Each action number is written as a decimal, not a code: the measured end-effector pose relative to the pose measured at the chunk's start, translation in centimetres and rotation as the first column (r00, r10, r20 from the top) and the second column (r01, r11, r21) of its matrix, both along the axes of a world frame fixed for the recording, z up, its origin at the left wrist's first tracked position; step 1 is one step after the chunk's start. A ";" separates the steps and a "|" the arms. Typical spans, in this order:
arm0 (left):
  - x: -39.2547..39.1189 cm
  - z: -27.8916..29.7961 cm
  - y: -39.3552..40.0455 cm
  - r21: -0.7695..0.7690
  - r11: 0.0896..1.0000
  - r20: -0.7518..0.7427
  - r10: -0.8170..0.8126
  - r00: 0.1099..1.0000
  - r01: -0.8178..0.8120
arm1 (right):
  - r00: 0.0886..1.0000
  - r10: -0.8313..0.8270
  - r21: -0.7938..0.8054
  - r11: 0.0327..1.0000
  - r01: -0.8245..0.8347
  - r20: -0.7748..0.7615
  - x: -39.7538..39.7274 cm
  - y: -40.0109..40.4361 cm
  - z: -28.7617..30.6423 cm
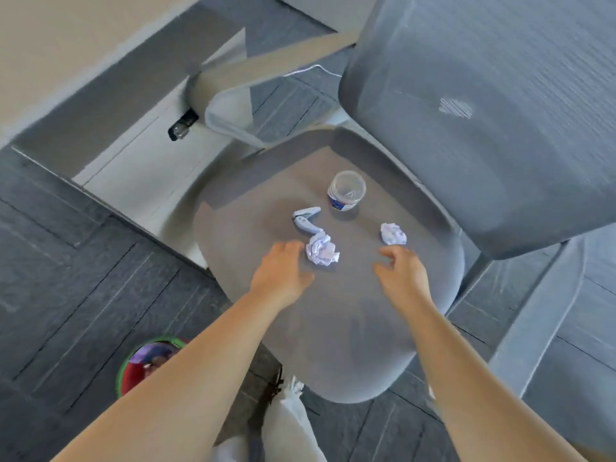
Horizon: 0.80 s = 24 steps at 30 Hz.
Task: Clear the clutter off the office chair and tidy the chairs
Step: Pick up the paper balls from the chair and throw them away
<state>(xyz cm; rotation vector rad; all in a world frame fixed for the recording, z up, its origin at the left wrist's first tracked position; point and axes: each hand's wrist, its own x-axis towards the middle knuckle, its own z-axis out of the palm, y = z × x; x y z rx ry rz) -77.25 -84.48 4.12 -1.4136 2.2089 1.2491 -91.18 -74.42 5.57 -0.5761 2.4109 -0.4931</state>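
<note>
A grey office chair seat [333, 315] fills the middle of the view, its mesh backrest [483, 111] at the upper right. On the seat lie two crumpled white paper balls [321, 251] [393, 233], a pale blue stapler-like tool [306, 220] and a small clear plastic cup [346, 191] with a blue label. My left hand [281, 278] hovers over the seat with fingers apart, its fingertips just left of the nearer paper ball. My right hand [401, 273] hangs below the other paper ball, fingers loosely curled and holding nothing.
A round bin with a green rim [133, 361] and colourful contents stands on the grey carpet at the lower left, partly behind my left forearm. The chair's armrest [233, 95] reaches toward a white cabinet [140, 161] at the left. My legs show at the bottom.
</note>
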 end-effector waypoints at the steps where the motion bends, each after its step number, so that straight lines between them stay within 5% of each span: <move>1: -1.3 -1.1 0.0 0.003 1.000 -0.002 -0.011 1.000 0.011 | 1.000 -0.021 -0.001 1.000 0.021 0.010 -0.9 -0.1 -0.8; 11: -7.3 -9.2 0.1 -0.186 0.933 0.139 -0.284 0.949 0.306 | 0.983 -0.179 0.009 0.984 0.179 0.046 -6.0 -0.6 -6.9; 24: -12.0 -7.6 -5.5 -0.249 0.926 -0.165 -0.328 0.930 0.283 | 0.976 -0.214 0.117 0.969 0.216 -0.031 -9.1 -4.2 -10.9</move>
